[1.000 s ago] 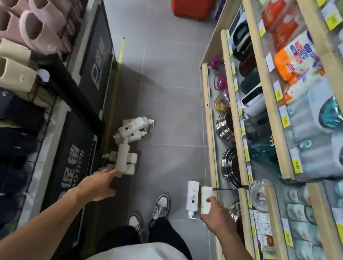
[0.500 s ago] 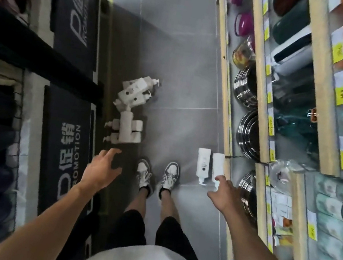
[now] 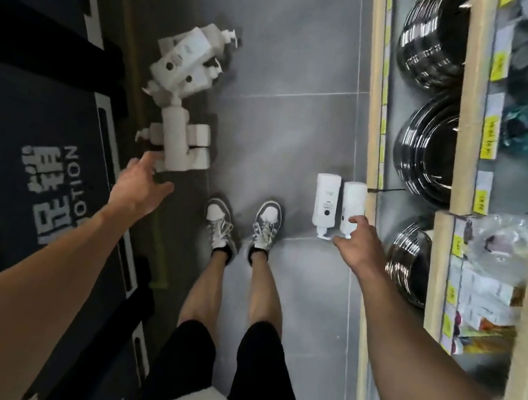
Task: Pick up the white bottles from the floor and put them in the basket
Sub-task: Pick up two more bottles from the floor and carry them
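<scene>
The person is bending over the grey floor (image 3: 294,66), reaching down with both arms. The left hand (image 3: 140,185) is hovering with fingers spread, holding nothing, at the near end of the bottle pile (image 3: 175,137) on the left. The right hand (image 3: 360,248) is stretching out with loose fingers, one fingertip seemingly touching the pair (image 3: 325,195) lying by the shelf (image 3: 379,131) on the right. Gripping each bottle round its body rather than its pump, and taking the pile's topmost one first, is looking wisest. No basket is showing.

Head view, steeply down at floor (image 3: 291,107)
</scene>
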